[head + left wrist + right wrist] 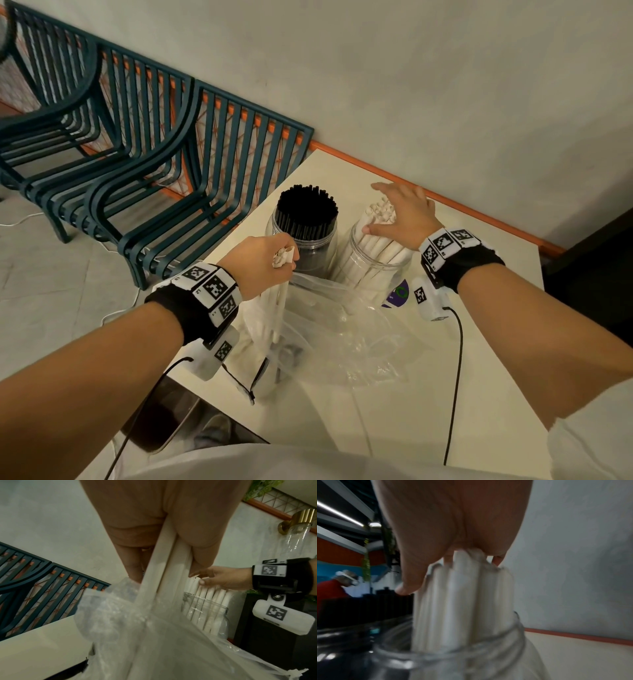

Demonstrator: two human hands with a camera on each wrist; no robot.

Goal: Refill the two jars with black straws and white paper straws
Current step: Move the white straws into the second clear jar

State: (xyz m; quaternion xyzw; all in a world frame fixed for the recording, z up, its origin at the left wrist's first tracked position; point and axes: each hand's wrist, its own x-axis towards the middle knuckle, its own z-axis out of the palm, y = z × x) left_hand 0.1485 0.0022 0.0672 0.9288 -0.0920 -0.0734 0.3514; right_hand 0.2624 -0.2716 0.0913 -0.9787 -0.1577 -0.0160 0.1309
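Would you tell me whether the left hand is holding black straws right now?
No, the left hand grips a small bunch of white paper straws lifted from the clear plastic bag.

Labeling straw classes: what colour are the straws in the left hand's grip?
White. The left hand holds a few white paper straws; head view shows it best.

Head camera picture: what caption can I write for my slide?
Left hand lifts white paper straws from a plastic bag; right hand pats the straw jar.
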